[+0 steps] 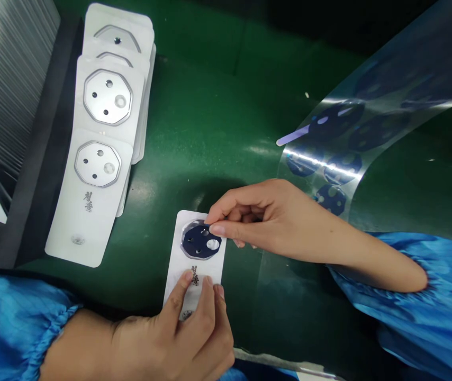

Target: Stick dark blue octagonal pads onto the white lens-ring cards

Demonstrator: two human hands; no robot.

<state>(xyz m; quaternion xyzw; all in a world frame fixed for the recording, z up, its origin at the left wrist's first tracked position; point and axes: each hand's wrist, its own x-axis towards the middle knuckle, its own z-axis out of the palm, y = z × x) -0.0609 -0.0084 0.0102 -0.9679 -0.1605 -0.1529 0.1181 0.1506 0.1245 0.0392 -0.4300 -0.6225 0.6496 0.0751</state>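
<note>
Left hand (186, 333) pins white card (178, 263) bearing dark octagonal sticker (195, 241).

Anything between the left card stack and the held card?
No. Head view shows only bare green mat between the card stack and the card, which the left hand pins while the right hand pinches its blue sticker.

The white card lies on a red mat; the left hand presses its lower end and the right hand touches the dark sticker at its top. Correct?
No: the head view shows a green mat, not red. The rest holds: the left hand presses the white card at its lower end, the right hand touches the dark sticker at its top.
</note>
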